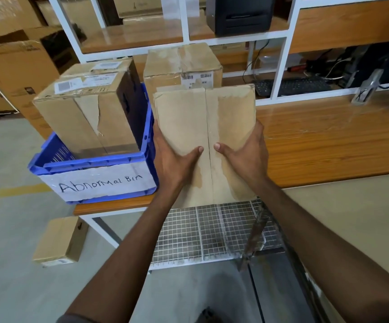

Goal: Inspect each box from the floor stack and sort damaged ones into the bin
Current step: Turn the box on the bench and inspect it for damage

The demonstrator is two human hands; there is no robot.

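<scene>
I hold a brown cardboard box (204,127) up over the table's front edge, its taped seam facing me. My left hand (172,159) grips its left side and my right hand (247,155) grips its right side, both thumbs lying on the face near the seam. To the left stands a blue bin (95,164) labelled "Abnormal Bin", with a torn-tape box (88,108) inside it. Behind the held box, another cardboard box (181,64) stands on the table. One small box (59,241) lies on the floor at the lower left.
The wooden table (328,141) stretches to the right. A keyboard (293,86) and cables sit on the shelf behind, a black printer (240,15) above. A wire-mesh shelf (207,234) lies under the table. Large cartons (13,64) stand at far left.
</scene>
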